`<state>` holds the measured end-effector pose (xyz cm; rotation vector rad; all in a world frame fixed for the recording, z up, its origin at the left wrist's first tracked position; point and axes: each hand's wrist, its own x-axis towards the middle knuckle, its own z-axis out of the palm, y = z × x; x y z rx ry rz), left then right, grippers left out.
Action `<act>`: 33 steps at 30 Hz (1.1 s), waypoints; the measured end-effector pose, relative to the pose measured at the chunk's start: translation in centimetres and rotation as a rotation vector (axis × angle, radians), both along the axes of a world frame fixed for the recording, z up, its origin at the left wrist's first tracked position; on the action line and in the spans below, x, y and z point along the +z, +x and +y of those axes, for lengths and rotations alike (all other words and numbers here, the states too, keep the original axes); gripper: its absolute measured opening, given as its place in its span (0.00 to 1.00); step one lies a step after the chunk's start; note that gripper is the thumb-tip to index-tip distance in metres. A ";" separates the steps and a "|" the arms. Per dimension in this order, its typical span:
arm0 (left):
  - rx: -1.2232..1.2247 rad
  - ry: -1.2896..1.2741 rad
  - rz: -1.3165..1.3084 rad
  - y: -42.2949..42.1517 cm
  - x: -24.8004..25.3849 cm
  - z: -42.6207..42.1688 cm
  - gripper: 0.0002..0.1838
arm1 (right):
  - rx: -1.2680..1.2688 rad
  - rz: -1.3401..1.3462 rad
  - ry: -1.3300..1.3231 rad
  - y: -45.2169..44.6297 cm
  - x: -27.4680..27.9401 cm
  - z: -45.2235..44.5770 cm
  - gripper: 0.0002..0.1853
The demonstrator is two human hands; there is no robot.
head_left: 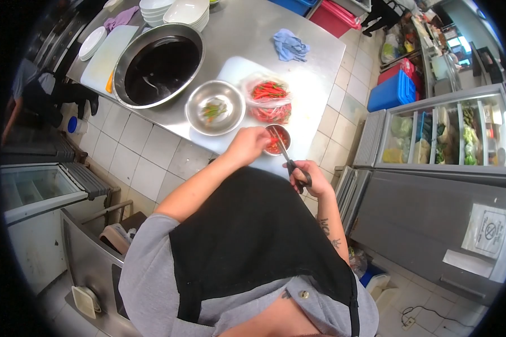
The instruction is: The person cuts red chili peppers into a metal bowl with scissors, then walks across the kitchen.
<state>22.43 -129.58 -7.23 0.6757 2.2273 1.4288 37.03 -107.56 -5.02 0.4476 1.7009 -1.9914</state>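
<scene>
My right hand (pixel 314 178) is closed around the black handles of a pair of scissors (pixel 284 153), whose blades reach over a small metal bowl (pixel 288 135). Cut red chili pieces (pixel 274 147) lie in that bowl. At the bowl's left rim, my left hand (pixel 248 144) pinches a red chili, mostly hidden by the fingers, close to the blades. Behind the small bowl sits an opened clear plastic bag (pixel 271 102) of whole red chilies. A wider steel bowl (pixel 192 109) to its left contains several green chili stems (pixel 212 110). A white cutting board (pixel 236 68) lies underneath.
A large metal basin (pixel 117 84) of dark liquid, with a utensil in it, stands left on the steel table (pixel 239 25). White bowls (pixel 188 12) are stacked behind it. A blue cloth (pixel 290 45) lies at the back right. A glass-topped chiller (pixel 444 135) stands right; another person's legs (pixel 76 98) show left.
</scene>
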 end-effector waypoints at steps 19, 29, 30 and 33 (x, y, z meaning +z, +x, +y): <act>-0.015 0.027 -0.019 0.1 0.1 0.1 0.06 | 0.016 -0.015 -0.007 0.0 -0.3 0.2 0.22; -0.046 0.042 -0.052 0.2 -0.3 0.2 0.06 | 0.005 0.029 -0.040 -0.1 -0.6 -0.1 0.24; -0.048 0.040 -0.046 0.3 -0.3 0.2 0.06 | -0.001 0.024 -0.046 0.0 -0.6 -0.1 0.25; -0.048 0.019 -0.032 0.4 -0.3 0.2 0.06 | -0.006 -0.004 -0.020 0.0 -0.5 -0.4 0.26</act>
